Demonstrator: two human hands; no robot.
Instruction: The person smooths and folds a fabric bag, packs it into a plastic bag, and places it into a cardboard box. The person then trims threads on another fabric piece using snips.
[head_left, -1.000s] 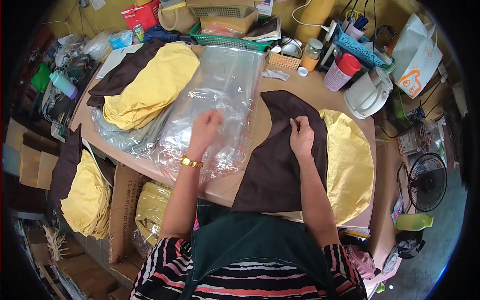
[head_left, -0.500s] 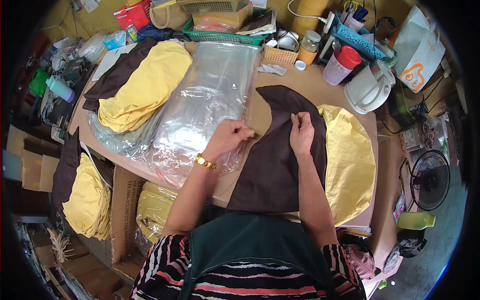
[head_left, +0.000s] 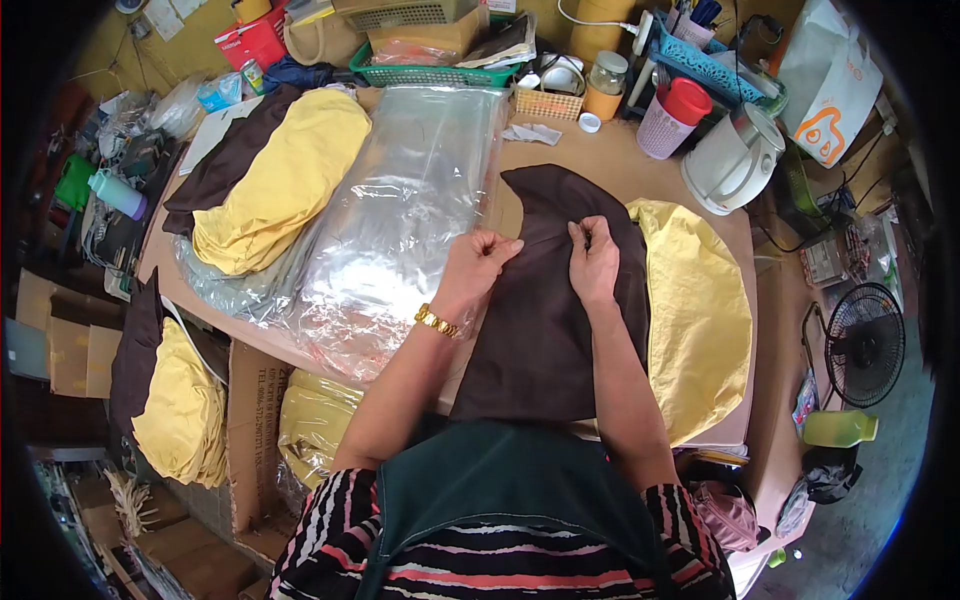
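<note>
Dark brown cloth (head_left: pixel 545 340) lies on the table in front of me, beside a yellow cloth piece (head_left: pixel 700 320) on its right. My left hand (head_left: pixel 483 258) is pinched at the brown cloth's left edge; what its fingertips hold is too small to name. Over the upper middle of the same cloth, my right hand (head_left: pixel 595 255) has thumb and fingers drawn together, and anything between them is hidden. Clear plastic bags (head_left: pixel 400 200) lie flat left of my left hand. Further left rests a pile of yellow cloth (head_left: pixel 285 170) with brown cloth along it.
Along the back stand a green basket (head_left: pixel 430 76), a glass jar (head_left: pixel 606 85), a red and pink cup (head_left: pixel 670 120) and a white kettle (head_left: pixel 733 160). More yellow cloth (head_left: pixel 178 410) hangs at the lower left by a cardboard box (head_left: pixel 245 440). A fan (head_left: pixel 865 345) stands right.
My left hand has moved right from over the plastic bags to the brown cloth's left edge. My right hand stays over the brown cloth. The view has shifted slightly.
</note>
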